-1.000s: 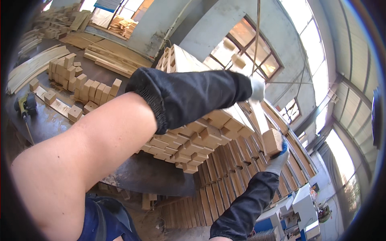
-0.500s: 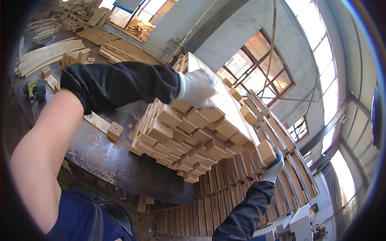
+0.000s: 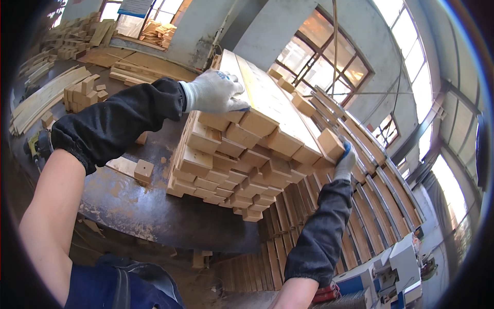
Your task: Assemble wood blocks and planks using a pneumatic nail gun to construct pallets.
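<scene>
A tall stack of pale wooden planks with blocks at their ends point(image 3: 221, 170) stands on the dark tabletop point(image 3: 200, 226). My left hand point(image 3: 213, 92), in a white knit glove, is at the stack's upper left edge. Its fingers and thumb are apart, touching the top planks. At the stack's right side, my right hand point(image 3: 348, 159), in a white glove with blue fingertips, is closed around an end block point(image 3: 330, 144). That block sits on a long wooden slat with several blocks spaced along it, lying on its edge beside the top planks. My palm is partly hidden.
Left on the table are a loose block point(image 3: 143, 171), a cluster of blocks point(image 3: 85, 95), thin boards point(image 3: 49, 98) and a yellow-green power tool point(image 3: 37, 147). Slatted wooden pieces point(image 3: 370, 206) rise to the right. White-and-blue machinery point(image 3: 391, 268) stands lower right.
My left hand has moved left, from over the stack's top to its left edge. My right hand still holds the end block. The view has shifted slightly.
</scene>
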{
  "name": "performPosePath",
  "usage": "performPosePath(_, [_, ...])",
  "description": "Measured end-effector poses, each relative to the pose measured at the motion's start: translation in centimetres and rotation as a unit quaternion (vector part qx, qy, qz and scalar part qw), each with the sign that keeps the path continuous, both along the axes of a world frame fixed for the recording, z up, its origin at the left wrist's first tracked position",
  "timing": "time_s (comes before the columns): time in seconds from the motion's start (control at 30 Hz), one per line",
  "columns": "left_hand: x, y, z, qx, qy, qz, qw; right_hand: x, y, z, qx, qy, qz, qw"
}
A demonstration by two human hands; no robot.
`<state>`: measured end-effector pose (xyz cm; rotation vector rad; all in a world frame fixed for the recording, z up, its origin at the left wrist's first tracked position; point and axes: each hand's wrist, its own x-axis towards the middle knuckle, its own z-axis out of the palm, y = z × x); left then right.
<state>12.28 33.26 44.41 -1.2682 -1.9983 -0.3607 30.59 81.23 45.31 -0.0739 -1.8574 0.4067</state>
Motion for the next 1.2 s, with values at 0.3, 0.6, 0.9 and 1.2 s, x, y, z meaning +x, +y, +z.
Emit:
performPosePath(0.3, [0.4,-0.2,0.3,0.008,-0.037,-0.008,0.999,-1.9,1.0,1.0,-0.089,-0.053,0.032,0.994])
performPosePath(0.6, [0.4,-0.6,-0.2,0.023,-0.03,-0.006,0.999,2.5,-2.4,-0.8,-0.449,-0.009,0.22,0.866])
performPosePath(0.9, [0.1,-0.4,-0.2,0.038,-0.033,-0.025,0.998,0.7,-4.3,-3.6,-0.403,0.038,0.267,0.874])
performPosePath(1.2, [0.3,-0.2,-0.4,0.037,-0.019,-0.007,0.999,-1.6,-5.3,-2.7,-0.156,0.145,0.028,0.977])
